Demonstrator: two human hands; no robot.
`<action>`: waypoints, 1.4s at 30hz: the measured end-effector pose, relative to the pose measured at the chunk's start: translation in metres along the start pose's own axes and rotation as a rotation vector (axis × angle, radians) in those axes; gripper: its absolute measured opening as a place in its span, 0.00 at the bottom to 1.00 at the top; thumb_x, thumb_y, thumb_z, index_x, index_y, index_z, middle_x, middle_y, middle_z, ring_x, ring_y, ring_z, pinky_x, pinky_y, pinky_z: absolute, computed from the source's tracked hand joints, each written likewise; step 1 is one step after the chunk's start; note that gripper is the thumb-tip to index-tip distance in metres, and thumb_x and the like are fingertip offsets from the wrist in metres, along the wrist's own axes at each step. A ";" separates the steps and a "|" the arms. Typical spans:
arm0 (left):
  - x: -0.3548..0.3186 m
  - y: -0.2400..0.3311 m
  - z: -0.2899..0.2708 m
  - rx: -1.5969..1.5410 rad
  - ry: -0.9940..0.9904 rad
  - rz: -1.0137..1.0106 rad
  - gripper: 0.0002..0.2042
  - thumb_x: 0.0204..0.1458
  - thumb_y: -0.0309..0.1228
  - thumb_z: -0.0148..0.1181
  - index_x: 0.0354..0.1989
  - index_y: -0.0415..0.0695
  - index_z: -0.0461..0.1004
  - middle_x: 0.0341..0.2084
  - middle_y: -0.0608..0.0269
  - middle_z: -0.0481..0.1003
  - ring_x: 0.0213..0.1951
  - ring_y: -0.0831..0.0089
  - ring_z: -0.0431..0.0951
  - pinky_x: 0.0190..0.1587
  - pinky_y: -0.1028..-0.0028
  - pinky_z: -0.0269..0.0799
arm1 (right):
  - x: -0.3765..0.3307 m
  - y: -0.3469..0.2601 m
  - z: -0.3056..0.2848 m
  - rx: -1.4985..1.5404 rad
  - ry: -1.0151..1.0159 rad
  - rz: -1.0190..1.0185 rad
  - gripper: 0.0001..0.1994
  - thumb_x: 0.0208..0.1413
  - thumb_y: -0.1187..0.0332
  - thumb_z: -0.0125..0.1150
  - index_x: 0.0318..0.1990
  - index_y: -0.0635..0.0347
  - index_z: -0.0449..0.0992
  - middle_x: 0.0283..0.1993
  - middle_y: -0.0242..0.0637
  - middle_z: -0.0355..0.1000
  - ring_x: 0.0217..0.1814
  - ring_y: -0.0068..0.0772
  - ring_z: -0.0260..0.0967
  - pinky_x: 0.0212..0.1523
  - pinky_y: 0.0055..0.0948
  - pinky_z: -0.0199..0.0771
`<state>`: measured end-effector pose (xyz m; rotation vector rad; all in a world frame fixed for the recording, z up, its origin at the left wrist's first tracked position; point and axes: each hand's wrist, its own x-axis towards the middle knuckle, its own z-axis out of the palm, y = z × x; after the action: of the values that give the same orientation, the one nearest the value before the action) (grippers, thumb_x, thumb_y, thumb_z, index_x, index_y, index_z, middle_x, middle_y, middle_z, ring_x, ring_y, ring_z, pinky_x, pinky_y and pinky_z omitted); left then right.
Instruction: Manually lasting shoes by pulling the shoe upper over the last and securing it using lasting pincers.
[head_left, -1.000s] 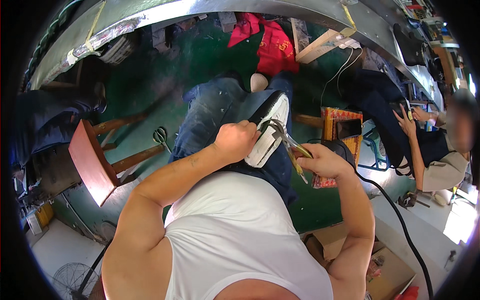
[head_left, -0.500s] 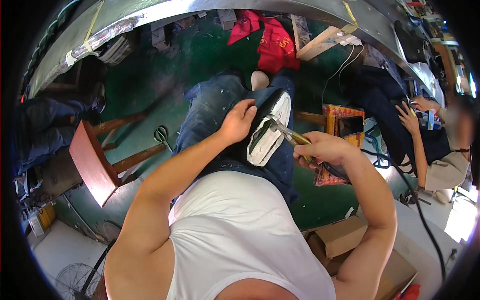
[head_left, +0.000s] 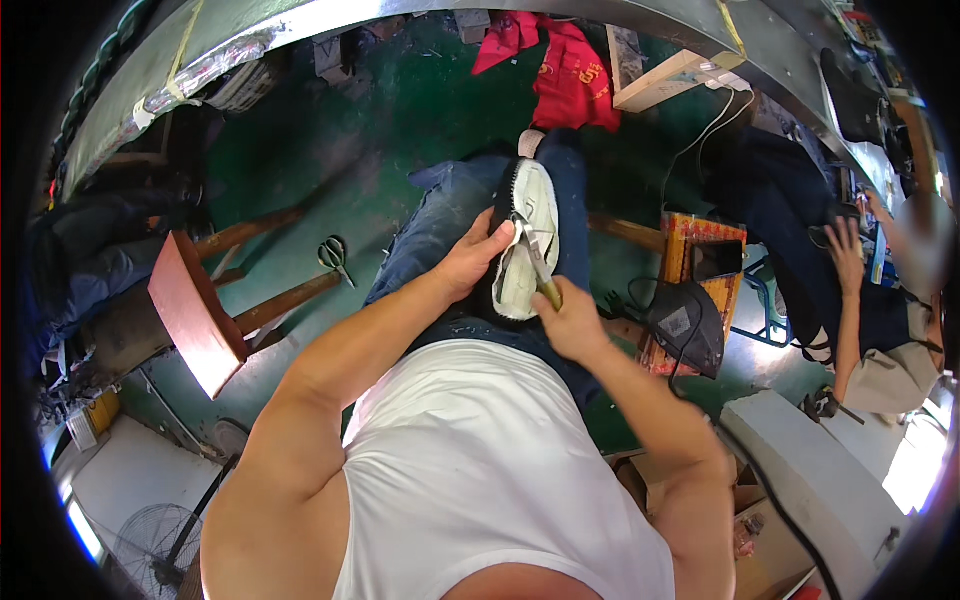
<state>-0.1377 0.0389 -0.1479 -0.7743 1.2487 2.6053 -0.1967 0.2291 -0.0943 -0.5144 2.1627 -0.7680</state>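
A shoe (head_left: pixel 527 240) with a pale sole and black upper lies sole-up on my lap, over blue jeans. My left hand (head_left: pixel 470 260) clasps its left side, thumb on the sole. My right hand (head_left: pixel 566 320) grips the yellow-green handles of metal pliers (head_left: pixel 535 262), whose jaws touch the sole's edge near my left thumb.
A wooden stool (head_left: pixel 195 310) stands at my left, with scissors (head_left: pixel 333 255) on the green floor beside it. Red cloth (head_left: pixel 560 60) lies ahead. To the right are a black box with a cable (head_left: pixel 690 325), an orange crate (head_left: pixel 700 240) and a seated person (head_left: pixel 880 300). A fan (head_left: pixel 160 545) sits lower left.
The shoe has turned to lie lengthwise along my thigh. My left hand slid onto its side, and the pliers swung in from the right onto the sole.
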 end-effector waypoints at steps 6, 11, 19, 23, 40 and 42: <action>0.010 0.001 0.009 0.085 0.080 -0.003 0.44 0.55 0.42 0.66 0.72 0.41 0.43 0.63 0.55 0.63 0.62 0.68 0.64 0.64 0.70 0.60 | -0.005 0.000 -0.047 -0.042 -0.167 0.052 0.17 0.59 0.56 0.57 0.41 0.65 0.73 0.33 0.56 0.74 0.39 0.60 0.73 0.40 0.46 0.70; 0.023 -0.001 0.017 0.107 0.146 0.083 0.43 0.54 0.37 0.67 0.72 0.41 0.43 0.61 0.56 0.64 0.61 0.69 0.65 0.64 0.70 0.60 | 0.006 0.034 -0.021 0.188 -0.116 0.073 0.15 0.57 0.59 0.59 0.39 0.63 0.75 0.29 0.48 0.73 0.32 0.49 0.71 0.37 0.41 0.70; 0.020 0.002 0.030 0.192 0.169 0.091 0.44 0.50 0.36 0.69 0.71 0.38 0.48 0.60 0.52 0.65 0.61 0.68 0.66 0.63 0.70 0.62 | 0.007 0.043 -0.099 0.685 -0.433 0.365 0.16 0.62 0.65 0.57 0.52 0.68 0.71 0.33 0.34 0.75 0.34 0.24 0.72 0.27 0.24 0.71; 0.025 0.007 0.033 0.489 0.209 0.001 0.44 0.51 0.35 0.69 0.71 0.38 0.47 0.59 0.52 0.67 0.58 0.68 0.69 0.60 0.72 0.66 | 0.008 0.018 -0.110 0.329 -0.178 0.039 0.13 0.65 0.63 0.49 0.41 0.67 0.72 0.30 0.38 0.74 0.30 0.30 0.72 0.32 0.31 0.72; 0.033 0.023 0.048 0.698 0.307 -0.187 0.48 0.45 0.38 0.72 0.69 0.32 0.47 0.56 0.43 0.69 0.56 0.62 0.72 0.59 0.69 0.68 | 0.057 -0.006 -0.101 -0.329 -0.161 -0.173 0.23 0.66 0.52 0.41 0.38 0.66 0.73 0.35 0.56 0.75 0.41 0.62 0.71 0.44 0.52 0.70; 0.034 0.020 0.045 0.829 0.342 -0.200 0.49 0.45 0.38 0.72 0.69 0.31 0.46 0.57 0.43 0.68 0.57 0.61 0.72 0.59 0.68 0.68 | 0.056 -0.007 -0.100 -0.381 -0.115 -0.223 0.23 0.66 0.52 0.42 0.37 0.66 0.74 0.34 0.56 0.75 0.41 0.62 0.71 0.44 0.52 0.70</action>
<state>-0.1912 0.0578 -0.1285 -1.0838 1.9952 1.5835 -0.3085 0.2276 -0.0671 -0.9841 2.1727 -0.4253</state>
